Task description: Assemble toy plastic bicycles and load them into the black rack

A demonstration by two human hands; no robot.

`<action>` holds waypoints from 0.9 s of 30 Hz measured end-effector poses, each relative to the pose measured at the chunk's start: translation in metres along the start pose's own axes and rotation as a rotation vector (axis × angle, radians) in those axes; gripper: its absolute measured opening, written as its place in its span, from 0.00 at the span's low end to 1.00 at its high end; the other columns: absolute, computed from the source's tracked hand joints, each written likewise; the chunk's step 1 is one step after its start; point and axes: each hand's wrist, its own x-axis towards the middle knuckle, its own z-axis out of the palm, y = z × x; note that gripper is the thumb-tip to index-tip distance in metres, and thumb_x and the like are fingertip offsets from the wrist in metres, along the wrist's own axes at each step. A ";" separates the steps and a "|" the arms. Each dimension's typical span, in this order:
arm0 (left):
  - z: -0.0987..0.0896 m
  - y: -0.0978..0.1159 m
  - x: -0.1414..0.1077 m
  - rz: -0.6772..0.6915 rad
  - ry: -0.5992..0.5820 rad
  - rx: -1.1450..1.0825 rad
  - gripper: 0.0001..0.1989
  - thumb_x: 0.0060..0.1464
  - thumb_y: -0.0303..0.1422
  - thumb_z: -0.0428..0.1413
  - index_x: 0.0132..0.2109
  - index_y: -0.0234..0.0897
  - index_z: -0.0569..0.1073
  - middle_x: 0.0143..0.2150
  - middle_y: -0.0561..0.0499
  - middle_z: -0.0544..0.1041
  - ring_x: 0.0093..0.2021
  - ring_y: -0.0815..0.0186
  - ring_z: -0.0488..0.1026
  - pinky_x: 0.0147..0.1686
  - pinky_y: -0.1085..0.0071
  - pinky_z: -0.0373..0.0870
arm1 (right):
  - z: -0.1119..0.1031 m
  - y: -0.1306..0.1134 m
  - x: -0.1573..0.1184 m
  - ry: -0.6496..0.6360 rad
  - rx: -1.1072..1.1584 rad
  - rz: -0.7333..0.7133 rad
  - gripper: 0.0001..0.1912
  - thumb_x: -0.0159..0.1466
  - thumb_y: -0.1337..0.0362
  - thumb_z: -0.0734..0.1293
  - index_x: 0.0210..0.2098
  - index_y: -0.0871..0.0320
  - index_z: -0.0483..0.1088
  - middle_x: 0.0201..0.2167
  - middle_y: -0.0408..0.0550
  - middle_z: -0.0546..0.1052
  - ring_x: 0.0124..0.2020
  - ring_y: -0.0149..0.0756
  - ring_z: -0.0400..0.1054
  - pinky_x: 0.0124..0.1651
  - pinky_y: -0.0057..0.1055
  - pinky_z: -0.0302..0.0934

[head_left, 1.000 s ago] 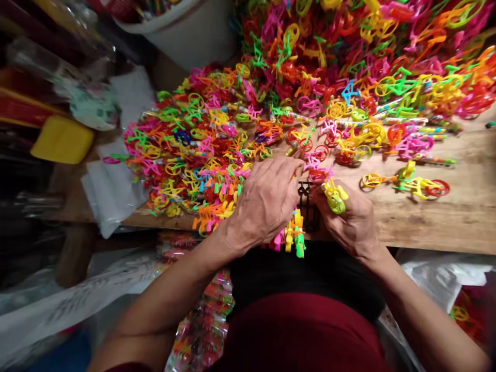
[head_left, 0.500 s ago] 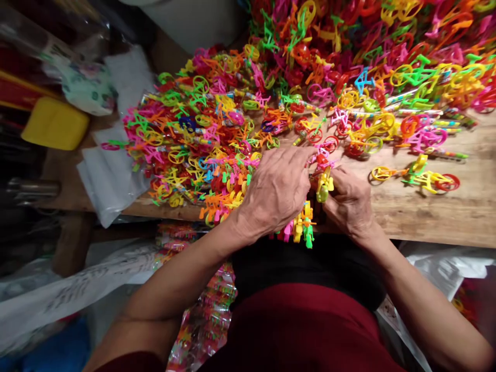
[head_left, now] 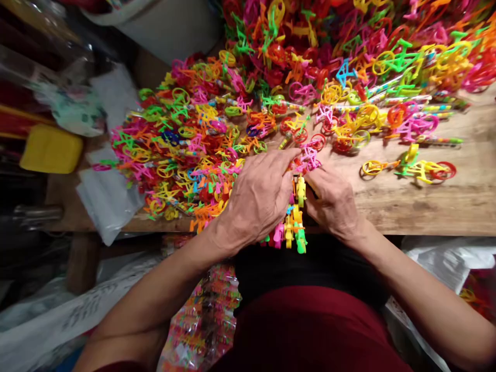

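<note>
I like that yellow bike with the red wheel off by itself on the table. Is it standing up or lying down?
Lying down. The yellow bike rests flat on its side on the wooden table, both wheels facing up.

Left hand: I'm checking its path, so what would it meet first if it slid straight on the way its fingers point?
Probably the pink toy bicycle just past the left hand; depth is hard to judge.

Small yellow plastic toy bicycle (head_left: 300, 189), upright, pinched between both hands at the desk edge, just above a row of pink, yellow, green plastic bicycles (head_left: 289, 235) (overhanging the edge).
</note>
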 end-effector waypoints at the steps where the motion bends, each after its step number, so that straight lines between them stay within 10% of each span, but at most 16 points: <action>1: -0.001 -0.001 0.000 0.012 -0.004 0.004 0.21 0.67 0.29 0.43 0.62 0.28 0.70 0.61 0.41 0.77 0.61 0.59 0.73 0.62 0.61 0.67 | 0.000 0.000 -0.001 -0.012 -0.012 -0.007 0.11 0.66 0.74 0.58 0.32 0.55 0.66 0.27 0.47 0.71 0.33 0.39 0.64 0.39 0.35 0.60; 7: 0.001 -0.008 0.006 0.153 0.054 0.051 0.22 0.65 0.31 0.47 0.63 0.31 0.69 0.66 0.39 0.71 0.66 0.51 0.68 0.69 0.44 0.55 | 0.000 0.000 0.000 -0.056 -0.037 0.031 0.08 0.62 0.75 0.60 0.33 0.56 0.65 0.29 0.49 0.72 0.33 0.40 0.64 0.36 0.35 0.60; 12: 0.009 -0.010 0.009 0.175 0.035 -0.029 0.16 0.69 0.32 0.44 0.52 0.32 0.74 0.50 0.44 0.81 0.52 0.58 0.77 0.58 0.58 0.71 | 0.003 -0.002 -0.006 -0.028 0.008 0.033 0.14 0.61 0.77 0.59 0.42 0.58 0.70 0.35 0.52 0.76 0.36 0.41 0.69 0.38 0.35 0.65; 17: 0.013 -0.008 0.006 0.134 0.098 -0.065 0.17 0.69 0.31 0.46 0.59 0.31 0.70 0.54 0.43 0.79 0.56 0.58 0.75 0.60 0.58 0.69 | -0.030 0.005 -0.004 -0.077 0.079 0.008 0.14 0.67 0.72 0.64 0.50 0.56 0.72 0.42 0.53 0.81 0.41 0.40 0.76 0.42 0.35 0.71; 22: 0.010 -0.006 0.006 0.096 0.070 -0.090 0.13 0.67 0.30 0.46 0.49 0.31 0.74 0.46 0.43 0.79 0.50 0.56 0.74 0.58 0.57 0.69 | -0.060 0.027 0.059 0.021 -0.108 0.017 0.09 0.69 0.67 0.64 0.44 0.54 0.77 0.35 0.48 0.82 0.33 0.37 0.76 0.37 0.33 0.67; 27: 0.006 -0.005 0.008 0.083 0.024 -0.103 0.12 0.66 0.30 0.46 0.45 0.32 0.74 0.42 0.44 0.78 0.47 0.57 0.73 0.55 0.58 0.70 | -0.009 0.059 0.136 -0.201 -0.395 0.041 0.09 0.66 0.66 0.65 0.35 0.58 0.77 0.33 0.53 0.79 0.28 0.38 0.68 0.28 0.33 0.52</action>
